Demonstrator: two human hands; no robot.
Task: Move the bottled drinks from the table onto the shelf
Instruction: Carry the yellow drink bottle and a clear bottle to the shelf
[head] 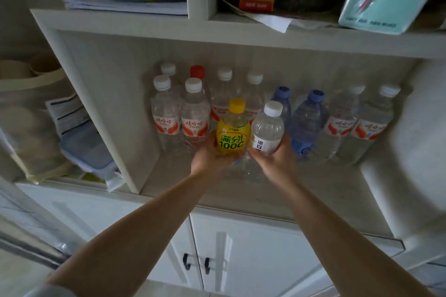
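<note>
My left hand (209,157) grips a small yellow bottle (232,130) with a yellow cap, held upright inside the open shelf compartment (301,190). Right beside it, my right hand (277,161) holds a small clear bottle (267,128) with a white cap and white label. The two bottles nearly touch. Behind them stand several water bottles: red-and-white labelled ones at the left (166,113) and at the right (376,118), and two blue-capped ones (307,123) in the middle. I cannot tell whether the held bottles rest on the shelf floor.
The shelf's left side panel (96,94) separates a bay with stacked plastic containers (82,142). Above, an upper shelf (241,26) carries papers, boxes and a teal package (386,0). Below are white cabinet doors with black handles (196,264). A white rounded object (415,142) bulges at the right.
</note>
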